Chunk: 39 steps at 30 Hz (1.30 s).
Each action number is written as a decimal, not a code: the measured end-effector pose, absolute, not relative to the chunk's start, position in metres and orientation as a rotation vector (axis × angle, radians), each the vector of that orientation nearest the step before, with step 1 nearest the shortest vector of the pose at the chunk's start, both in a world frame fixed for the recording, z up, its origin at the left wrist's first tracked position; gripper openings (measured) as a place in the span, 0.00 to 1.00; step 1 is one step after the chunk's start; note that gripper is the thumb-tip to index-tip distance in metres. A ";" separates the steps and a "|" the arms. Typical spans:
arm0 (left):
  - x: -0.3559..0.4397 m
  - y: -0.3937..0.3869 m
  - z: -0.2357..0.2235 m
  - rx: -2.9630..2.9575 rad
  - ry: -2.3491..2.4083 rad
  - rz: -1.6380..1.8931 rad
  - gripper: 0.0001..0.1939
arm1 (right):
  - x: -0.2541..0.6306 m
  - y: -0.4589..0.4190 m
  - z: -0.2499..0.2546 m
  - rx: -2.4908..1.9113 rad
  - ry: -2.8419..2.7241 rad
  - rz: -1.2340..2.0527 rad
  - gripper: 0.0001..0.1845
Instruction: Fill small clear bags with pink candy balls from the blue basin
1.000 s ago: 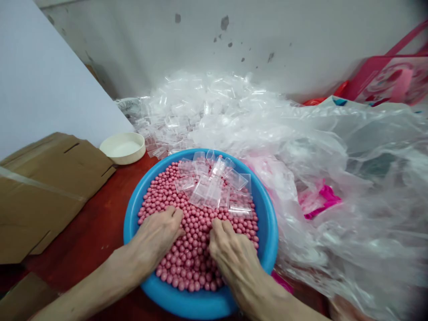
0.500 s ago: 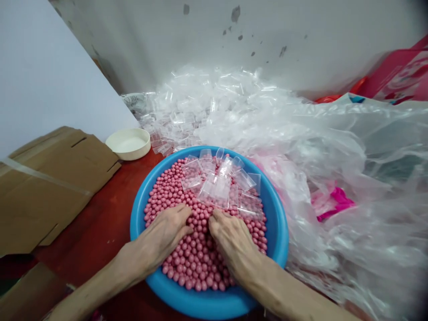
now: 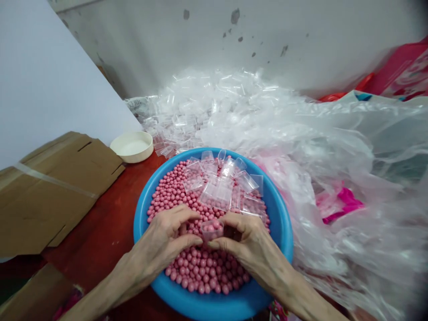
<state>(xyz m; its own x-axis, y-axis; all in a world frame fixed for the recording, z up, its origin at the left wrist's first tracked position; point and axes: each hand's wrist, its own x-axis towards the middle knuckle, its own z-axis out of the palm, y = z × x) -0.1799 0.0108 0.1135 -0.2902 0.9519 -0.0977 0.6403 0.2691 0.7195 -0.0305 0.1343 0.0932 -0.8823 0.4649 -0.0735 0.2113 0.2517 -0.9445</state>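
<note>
A small clear plastic container (image 3: 211, 232) with pink beads in its open top is held over the middle of a blue basin (image 3: 142, 209). The thumb and fingers of my left hand (image 3: 170, 232) close on its left side. From the right, my right hand (image 3: 249, 238) grips it, with the thumb across its front and the index finger at its rim. Glossy pink beads (image 3: 203, 267) fill the basin around and below both hands. Several clear plastic containers (image 3: 219, 189) lie on the beads toward the far side; the ones seen look free of beads.
A heap of clear plastic containers (image 3: 187, 111) lies behind the basin against the wall. Crumpled clear plastic bags (image 3: 334, 156) spread over the right. At left are a shallow white dish (image 3: 133, 147), flattened cardboard (image 3: 60, 191) and a red tabletop (image 3: 103, 227).
Both hands were down in the beads with fingers hidden. Now they are raised and drawn closer together, with a bead-holding clear container showing between them.
</note>
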 end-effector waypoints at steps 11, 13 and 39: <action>-0.159 0.019 0.117 0.745 1.580 0.978 0.07 | -0.018 0.138 0.096 -0.786 -1.870 2.674 0.22; -0.161 0.018 0.117 0.690 1.540 0.951 0.09 | -0.017 0.136 0.096 -0.748 -1.761 2.754 0.21; -0.155 0.021 0.100 1.671 1.823 1.167 0.04 | -0.018 0.126 0.074 -0.247 -2.395 0.790 0.09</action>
